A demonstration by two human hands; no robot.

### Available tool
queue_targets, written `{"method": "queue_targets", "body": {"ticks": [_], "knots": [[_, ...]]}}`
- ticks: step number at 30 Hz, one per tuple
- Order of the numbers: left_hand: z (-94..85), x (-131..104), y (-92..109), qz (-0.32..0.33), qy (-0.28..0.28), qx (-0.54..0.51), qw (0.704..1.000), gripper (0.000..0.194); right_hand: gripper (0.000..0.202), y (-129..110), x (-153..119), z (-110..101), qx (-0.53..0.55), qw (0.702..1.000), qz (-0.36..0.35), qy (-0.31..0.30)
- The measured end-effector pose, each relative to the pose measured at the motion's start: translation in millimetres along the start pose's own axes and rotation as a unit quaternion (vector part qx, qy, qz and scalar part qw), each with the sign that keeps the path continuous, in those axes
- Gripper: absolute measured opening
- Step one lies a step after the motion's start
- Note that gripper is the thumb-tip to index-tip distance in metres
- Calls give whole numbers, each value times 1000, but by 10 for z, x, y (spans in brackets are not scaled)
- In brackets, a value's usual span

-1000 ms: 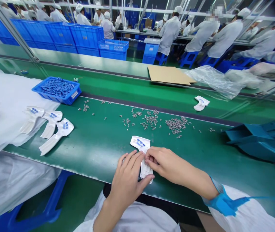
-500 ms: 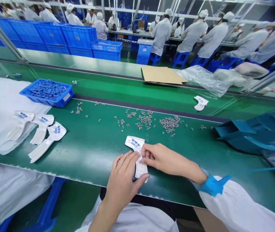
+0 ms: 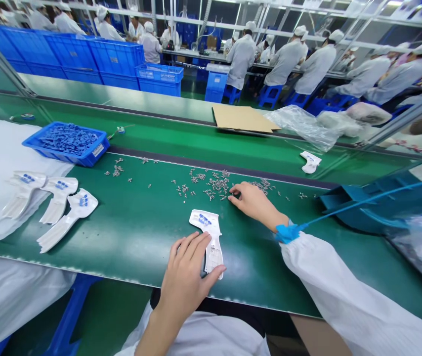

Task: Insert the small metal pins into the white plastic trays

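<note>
A white plastic handle shell [image 3: 215,253] with blue pieces in its upper end lies on the green bench in front of me. My left hand [image 3: 187,269] steadies it, fingers along its left side and thumb at its lower end. Beyond the shell, my right hand [image 3: 251,200] reaches to the scattered small metal parts [image 3: 218,184]. Its thumb and forefinger tips are slightly apart at the edge of the parts; I see nothing between them. Part of another metal heap [image 3: 265,184] shows behind this hand. A blue band with a cord circles the right wrist.
More white shells [image 3: 81,200] lie at the left, partly on white sheeting. A blue tray [image 3: 90,157] of small blue pieces stands behind them. At the right is a teal bin [image 3: 366,207]. Cardboard [image 3: 240,117] and clear plastic lie at the back. People in white work beyond.
My right hand has left the shell and moved away from me to the metal parts. My left hand stays at the shell. The view has shifted slightly.
</note>
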State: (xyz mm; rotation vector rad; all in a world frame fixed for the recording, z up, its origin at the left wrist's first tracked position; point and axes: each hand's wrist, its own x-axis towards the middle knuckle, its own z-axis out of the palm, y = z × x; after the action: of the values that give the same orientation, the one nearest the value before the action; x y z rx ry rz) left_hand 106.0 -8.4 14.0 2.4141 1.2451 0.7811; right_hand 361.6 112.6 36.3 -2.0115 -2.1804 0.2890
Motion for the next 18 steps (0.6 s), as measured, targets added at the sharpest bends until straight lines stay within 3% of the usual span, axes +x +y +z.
{"method": "queue_targets", "body": {"ticks": [6,9,13,18], "knots": [[-2,-12,-2,-3,-6,-9,1000,58,13,-61,-10,-47,12,1000,-9,-17],[-7,-8,0,-5,16,-35,999,56,20,-171,-217,-151,113,993,-10,-45],[-5,-11,26,-6,60,-109,992,33,22,-450,-626,-277,351,920,-33,-170],[-7,-3,84,11,111,-169,979,16,18,-741,-904,-345,461,848,-51,-257]]}}
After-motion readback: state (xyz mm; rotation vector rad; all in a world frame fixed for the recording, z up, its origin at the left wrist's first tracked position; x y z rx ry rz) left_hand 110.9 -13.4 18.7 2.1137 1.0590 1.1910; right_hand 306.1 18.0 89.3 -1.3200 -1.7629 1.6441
